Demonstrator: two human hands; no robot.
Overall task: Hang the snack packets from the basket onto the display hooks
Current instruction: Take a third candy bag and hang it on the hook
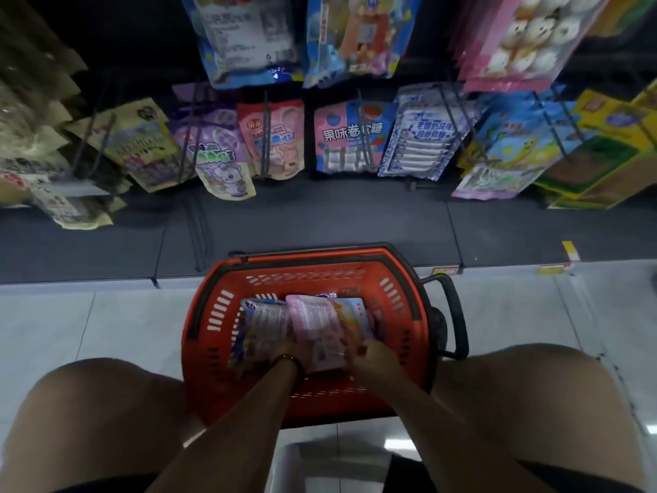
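Note:
A red plastic basket point(213, 307) stands on the floor between my knees, with several snack packets lying in it. Both hands reach down into it. My left hand point(284, 348) lies on a blue and white packet point(265, 314), and its fingers are partly hidden by a pink packet point(316, 325). My right hand point(373, 355) grips the lower right edge of that pink packet. A yellow and blue packet point(357, 314) lies to the right under it. Display hooks point(364, 133) with hanging packets run across the rack ahead.
The rack's dark base shelf point(320, 222) lies just beyond the basket. Hanging bags fill two rows above it, pink ones point(515, 40) at the upper right, yellow boxes point(611, 147) at the right. The basket's black handle point(453, 314) sticks out to the right. My knees flank the basket.

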